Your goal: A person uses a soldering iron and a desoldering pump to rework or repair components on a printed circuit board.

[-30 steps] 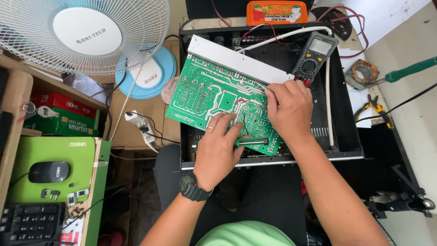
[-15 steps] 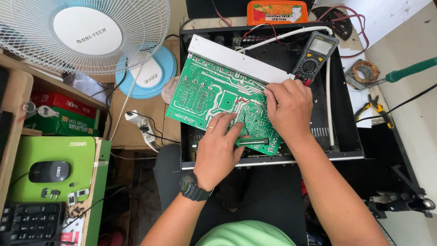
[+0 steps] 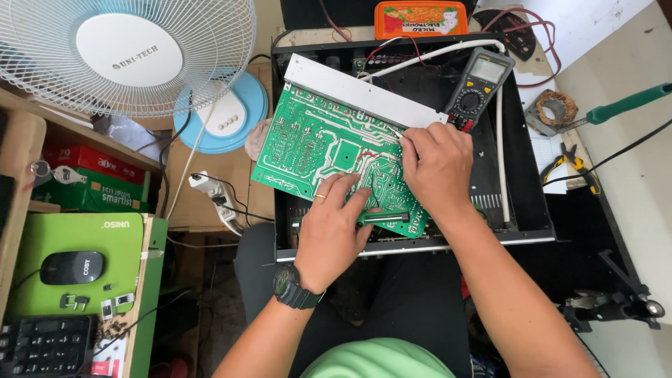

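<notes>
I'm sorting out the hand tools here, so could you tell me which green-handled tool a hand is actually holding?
The small green-handled tool lying across the circuit board, gripped by the left hand. The larger green-handled one lies untouched at the far right.

Orange flat tin or box [image 3: 421, 19], rounded corners, at top centre behind the black chassis; pale label with green and red artwork on its lid.

Multimeter [image 3: 479, 89], dark grey body, lying tilted on the chassis at upper right; its small rectangular screen [image 3: 488, 68] is grey-green, reading too small to tell.

Left shelf: red carton [image 3: 89, 163] stacked above a green carton [image 3: 91, 193], both long and flat, white lettering on their faces.

Below these, a bright green box [image 3: 105, 245] with white print near its top edge; a black mouse rests on it.

Fan hub carries a round white label [image 3: 127, 50] with grey print, upper left.
</notes>
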